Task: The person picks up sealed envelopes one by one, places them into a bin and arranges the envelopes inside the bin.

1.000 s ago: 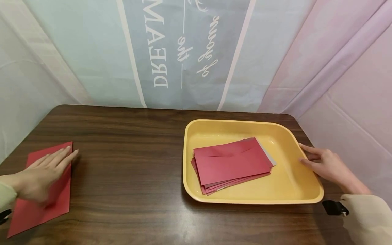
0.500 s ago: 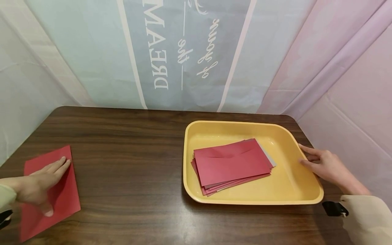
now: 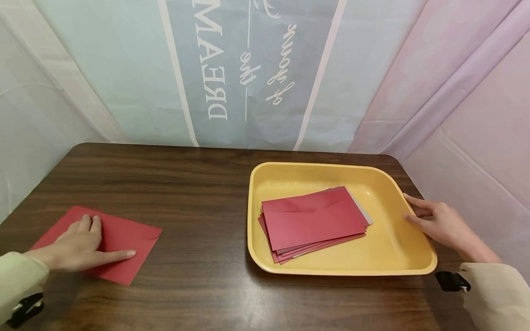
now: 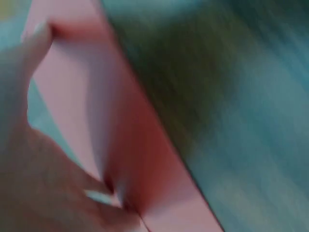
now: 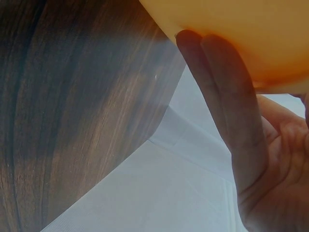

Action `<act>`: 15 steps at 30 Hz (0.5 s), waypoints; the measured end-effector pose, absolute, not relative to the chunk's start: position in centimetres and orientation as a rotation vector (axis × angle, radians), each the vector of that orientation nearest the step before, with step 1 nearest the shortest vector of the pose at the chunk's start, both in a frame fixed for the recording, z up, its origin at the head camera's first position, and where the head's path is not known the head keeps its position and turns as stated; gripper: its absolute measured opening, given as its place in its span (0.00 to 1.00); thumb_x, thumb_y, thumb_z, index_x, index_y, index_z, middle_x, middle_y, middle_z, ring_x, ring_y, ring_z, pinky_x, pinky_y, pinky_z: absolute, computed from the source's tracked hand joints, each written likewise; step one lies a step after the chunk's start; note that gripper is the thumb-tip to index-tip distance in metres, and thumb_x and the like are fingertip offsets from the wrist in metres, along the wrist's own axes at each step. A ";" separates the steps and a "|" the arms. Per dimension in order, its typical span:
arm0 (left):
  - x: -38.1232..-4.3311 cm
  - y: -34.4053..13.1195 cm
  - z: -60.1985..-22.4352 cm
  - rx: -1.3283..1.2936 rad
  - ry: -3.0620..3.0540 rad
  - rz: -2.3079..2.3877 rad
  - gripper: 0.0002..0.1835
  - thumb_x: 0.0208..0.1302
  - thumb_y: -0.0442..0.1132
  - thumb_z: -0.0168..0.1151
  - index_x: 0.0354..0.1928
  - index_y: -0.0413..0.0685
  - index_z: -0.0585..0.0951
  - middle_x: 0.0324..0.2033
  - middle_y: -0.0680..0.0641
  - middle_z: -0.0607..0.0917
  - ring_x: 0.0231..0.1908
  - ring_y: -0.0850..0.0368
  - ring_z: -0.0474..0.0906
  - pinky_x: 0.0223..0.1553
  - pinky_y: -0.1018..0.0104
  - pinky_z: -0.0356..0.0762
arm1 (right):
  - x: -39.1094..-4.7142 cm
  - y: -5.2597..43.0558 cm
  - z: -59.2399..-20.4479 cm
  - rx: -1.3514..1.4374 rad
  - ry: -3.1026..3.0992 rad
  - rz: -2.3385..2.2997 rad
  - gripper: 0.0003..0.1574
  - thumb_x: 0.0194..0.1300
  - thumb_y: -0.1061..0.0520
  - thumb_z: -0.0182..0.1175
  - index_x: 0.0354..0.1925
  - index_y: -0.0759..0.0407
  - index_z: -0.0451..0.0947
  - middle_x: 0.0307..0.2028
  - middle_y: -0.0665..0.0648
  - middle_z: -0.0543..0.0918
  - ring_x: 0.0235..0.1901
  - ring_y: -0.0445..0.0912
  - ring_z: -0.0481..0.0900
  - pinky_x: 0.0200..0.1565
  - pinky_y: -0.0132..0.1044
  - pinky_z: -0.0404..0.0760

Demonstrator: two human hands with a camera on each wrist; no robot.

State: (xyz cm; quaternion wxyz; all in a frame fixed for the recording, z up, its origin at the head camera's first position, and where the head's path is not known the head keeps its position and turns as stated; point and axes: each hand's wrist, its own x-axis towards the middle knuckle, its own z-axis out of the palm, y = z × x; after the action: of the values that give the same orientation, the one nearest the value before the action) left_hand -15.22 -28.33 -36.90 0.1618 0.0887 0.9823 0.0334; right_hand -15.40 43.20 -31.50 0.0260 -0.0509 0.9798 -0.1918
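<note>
My left hand [image 3: 80, 243] rests over a red envelope [image 3: 128, 234] lying on the table at the left, its thumb stretched across the paper toward the right. In the blurred left wrist view, the thumb touches one part of the envelope [image 4: 145, 145] and the fingertips another part lower down. At the right, my right hand [image 3: 445, 225] holds the side rim of a yellow tray [image 3: 389, 243]. The right wrist view has its fingers [image 5: 231, 92] against the tray's wall [image 5: 231, 24]. Inside the tray lies a loose stack of red envelopes [image 3: 312, 220], with a grey edge showing on its right.
Both things lie on a dark wood-grain table [image 3: 198, 202]. Behind it hangs a pale cloth backdrop [image 3: 256, 92] with mirrored lettering, and cloth walls [image 3: 476, 138] close in the sides. A strip of table separates the tray from the left envelope.
My left hand has slid toward the right with the red envelope, which has turned so its long side now runs more across the table. The right hand and tray have stayed in place.
</note>
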 end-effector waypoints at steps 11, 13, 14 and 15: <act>-13.9 -23.7 -36.8 0.009 2.888 0.081 0.65 0.58 0.77 0.44 0.52 0.02 0.57 0.49 0.06 0.57 0.51 0.13 0.57 0.52 0.33 0.66 | -15.4 43.2 -31.6 -0.147 3.034 -0.584 0.36 0.64 0.55 0.63 0.64 0.72 0.65 0.35 0.69 0.86 0.24 0.32 0.81 0.28 0.26 0.75; -14.0 -23.5 -36.4 -0.017 2.888 0.126 0.63 0.57 0.76 0.45 0.49 0.05 0.60 0.44 0.09 0.62 0.47 0.16 0.61 0.49 0.34 0.68 | -15.4 43.3 -31.6 -0.152 3.039 -0.584 0.36 0.64 0.56 0.63 0.64 0.72 0.65 0.35 0.69 0.86 0.24 0.32 0.81 0.28 0.26 0.75; -14.0 -23.5 -36.2 -0.030 2.890 0.156 0.61 0.57 0.76 0.46 0.46 0.07 0.63 0.40 0.12 0.65 0.44 0.18 0.64 0.46 0.36 0.69 | -15.4 43.3 -31.7 -0.157 3.037 -0.585 0.36 0.64 0.56 0.63 0.64 0.72 0.65 0.35 0.69 0.86 0.24 0.32 0.81 0.28 0.26 0.75; -14.2 -23.6 -35.9 -0.038 2.897 0.183 0.59 0.57 0.76 0.46 0.42 0.09 0.64 0.37 0.15 0.67 0.41 0.20 0.65 0.43 0.37 0.70 | -15.4 43.3 -31.7 -0.158 3.037 -0.586 0.36 0.64 0.56 0.63 0.64 0.72 0.65 0.35 0.69 0.86 0.24 0.32 0.81 0.28 0.26 0.75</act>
State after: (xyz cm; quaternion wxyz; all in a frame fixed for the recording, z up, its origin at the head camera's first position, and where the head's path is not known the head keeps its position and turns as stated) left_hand -14.19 -23.65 -35.89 0.1192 -0.0130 0.9908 0.0624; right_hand -15.40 43.26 -31.67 0.0222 -0.0509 0.9804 -0.1893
